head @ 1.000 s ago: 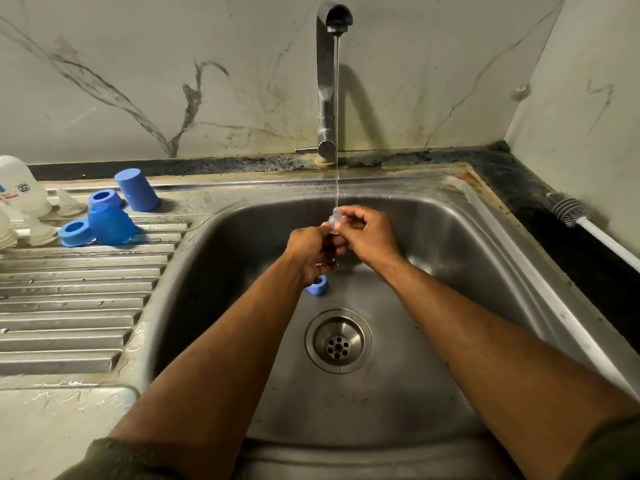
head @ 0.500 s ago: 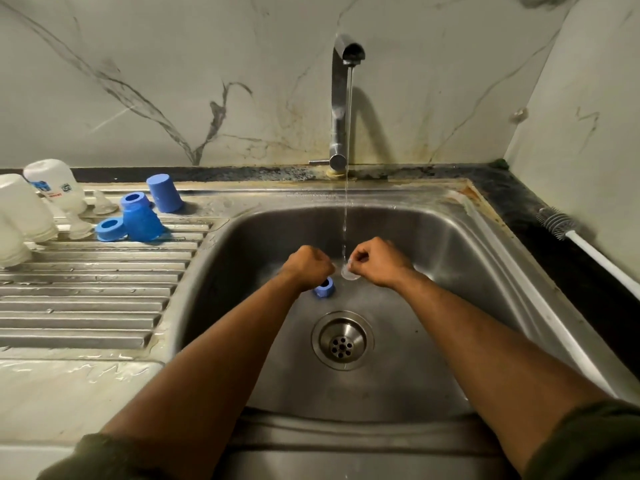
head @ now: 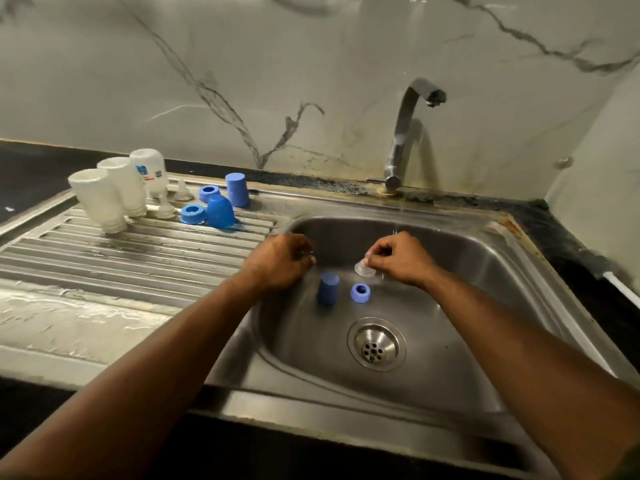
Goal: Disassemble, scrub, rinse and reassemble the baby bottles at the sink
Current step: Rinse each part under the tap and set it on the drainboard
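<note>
My right hand [head: 401, 259] pinches a clear silicone teat [head: 364, 269] low over the sink basin [head: 450, 306], just under the thin stream from the tap [head: 407, 133]. My left hand [head: 282, 261] hovers at the basin's left edge with fingers curled; nothing shows in it. A blue cap [head: 328, 287] and a blue screw ring [head: 360, 293] stand on the basin floor between my hands. Three white bottles [head: 114, 192] stand upside down on the drainboard [head: 104, 258]. Beside them are clear teats [head: 166, 209], blue rings [head: 192, 213] and blue caps [head: 220, 212].
The drain strainer [head: 375, 344] sits at the basin's centre. A bottle brush [head: 613, 275] lies on the dark counter at the right. A marble-patterned wall backs the sink, and another wall closes in at the right.
My hands have moved apart; the left has drawn away to the basin's left edge. The view has swung left, and a blue cap now shows on the basin floor.
</note>
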